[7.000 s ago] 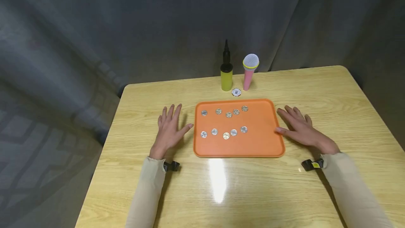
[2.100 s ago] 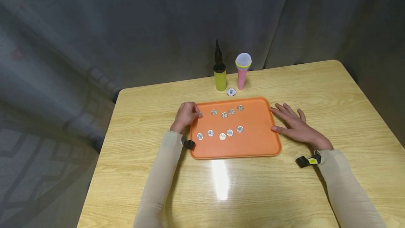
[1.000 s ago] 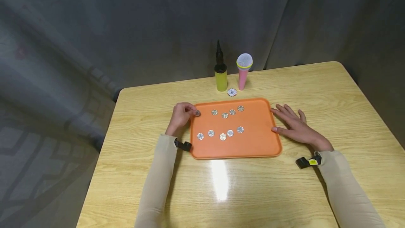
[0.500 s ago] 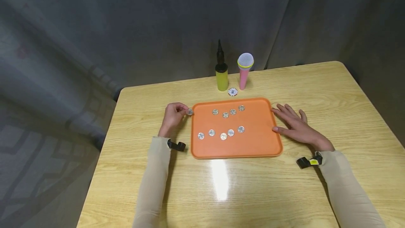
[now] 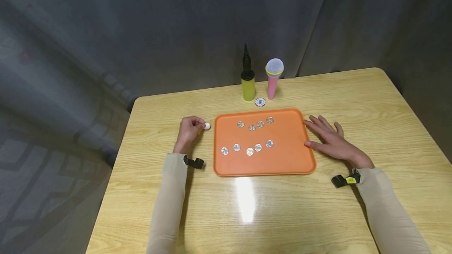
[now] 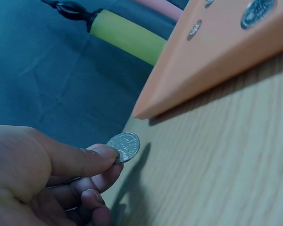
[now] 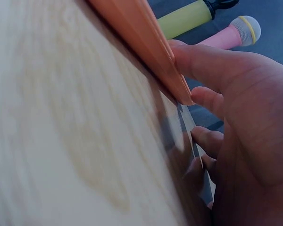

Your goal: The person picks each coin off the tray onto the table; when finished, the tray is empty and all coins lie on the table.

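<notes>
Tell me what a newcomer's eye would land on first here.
Probably the bright orange tray on the wooden table, with nine coins lying in it in two rough rows. Behind it stand a pink-handled microphone and a yellow-green cylinder with a black nozzle. Beside the tray's left side, the left hand pinches another coin, while the right hand touches the right rim.

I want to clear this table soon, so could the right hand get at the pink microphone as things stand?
Probably yes: the right hand holds nothing, only touching the edge of the orange tray, and nothing tall seems to stand between it and the upright pink microphone.
</notes>
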Demonstrator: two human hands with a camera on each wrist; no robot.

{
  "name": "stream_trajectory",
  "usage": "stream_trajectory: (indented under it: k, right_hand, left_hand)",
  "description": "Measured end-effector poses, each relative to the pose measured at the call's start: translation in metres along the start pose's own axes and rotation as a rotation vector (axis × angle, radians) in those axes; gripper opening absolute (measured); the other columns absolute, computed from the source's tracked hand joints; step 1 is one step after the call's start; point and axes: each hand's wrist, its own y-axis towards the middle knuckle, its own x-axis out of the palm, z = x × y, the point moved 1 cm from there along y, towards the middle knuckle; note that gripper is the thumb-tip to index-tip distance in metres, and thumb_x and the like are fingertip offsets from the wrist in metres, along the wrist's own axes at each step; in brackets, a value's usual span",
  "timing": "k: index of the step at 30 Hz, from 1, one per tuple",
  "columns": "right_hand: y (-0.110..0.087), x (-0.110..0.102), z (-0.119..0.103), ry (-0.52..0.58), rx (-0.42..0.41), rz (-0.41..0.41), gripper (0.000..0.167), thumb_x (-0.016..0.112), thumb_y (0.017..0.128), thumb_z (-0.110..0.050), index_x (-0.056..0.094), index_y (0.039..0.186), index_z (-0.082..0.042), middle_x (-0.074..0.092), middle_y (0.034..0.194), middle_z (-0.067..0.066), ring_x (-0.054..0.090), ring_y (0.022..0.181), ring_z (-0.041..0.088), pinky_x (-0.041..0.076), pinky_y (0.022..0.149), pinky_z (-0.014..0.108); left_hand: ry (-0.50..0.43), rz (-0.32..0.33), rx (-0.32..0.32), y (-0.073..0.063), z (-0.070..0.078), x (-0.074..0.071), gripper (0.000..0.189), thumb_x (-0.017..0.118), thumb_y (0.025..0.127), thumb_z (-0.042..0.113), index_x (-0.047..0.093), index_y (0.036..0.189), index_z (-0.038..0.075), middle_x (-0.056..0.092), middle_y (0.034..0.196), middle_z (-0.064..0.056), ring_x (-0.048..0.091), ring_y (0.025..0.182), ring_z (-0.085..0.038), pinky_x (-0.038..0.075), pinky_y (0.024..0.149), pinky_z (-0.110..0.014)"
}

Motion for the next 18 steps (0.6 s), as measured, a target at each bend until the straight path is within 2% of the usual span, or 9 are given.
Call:
stream_trajectory:
  k: [5,9,13,18]
  right_hand:
    - [-0.0004,-0.0009,-0.0016,0.005,-0.005,0.0,0.075,0.064,0.096,-0.031,0.026,0.159,-0.017,0.013,0.167,0.023,-0.004,0.156,0.044,-0.015,0.112,0.072]
    - [-0.0006,-0.0009,-0.0026,0.008,-0.008,-0.001,0.075,0.064,0.096,-0.031,0.026,0.159,-0.017,0.013,0.167,0.023,-0.004,0.156,0.045,-0.015,0.112,0.072]
    - [-0.0001,-0.0009,-0.003,0.006,-0.011,0.002,0.075,0.064,0.096,-0.031,0.026,0.159,-0.017,0.013,0.167,0.024,-0.004,0.156,0.045,-0.014,0.112,0.073]
    - [-0.0002,-0.0005,-0.0027,0.008,-0.014,0.006,0.075,0.065,0.096,-0.03,0.027,0.159,-0.016,0.014,0.166,0.025,-0.004,0.156,0.045,-0.014,0.112,0.072]
  left_hand:
    - [0.028,0.014,0.02,0.0035,-0.0041,0.0024,0.008,0.065,0.089,-0.004,0.072,0.092,-0.007,0.06,0.073,0.0,0.046,0.063,-0.009,0.037,0.054,-0.019]
    - [0.068,0.036,0.055,0.0047,-0.005,0.005,0.007,0.066,0.089,-0.003,0.072,0.092,-0.005,0.064,0.078,-0.007,0.05,0.068,-0.011,0.04,0.06,-0.02]
    - [0.093,0.041,0.063,0.0049,-0.0051,0.0071,0.008,0.067,0.089,-0.001,0.072,0.094,-0.005,0.068,0.083,-0.013,0.053,0.069,-0.012,0.042,0.063,-0.021]
    - [0.122,0.044,0.07,0.0048,-0.0038,0.009,0.009,0.068,0.087,-0.001,0.071,0.095,-0.004,0.067,0.083,-0.014,0.054,0.07,-0.014,0.043,0.065,-0.022]
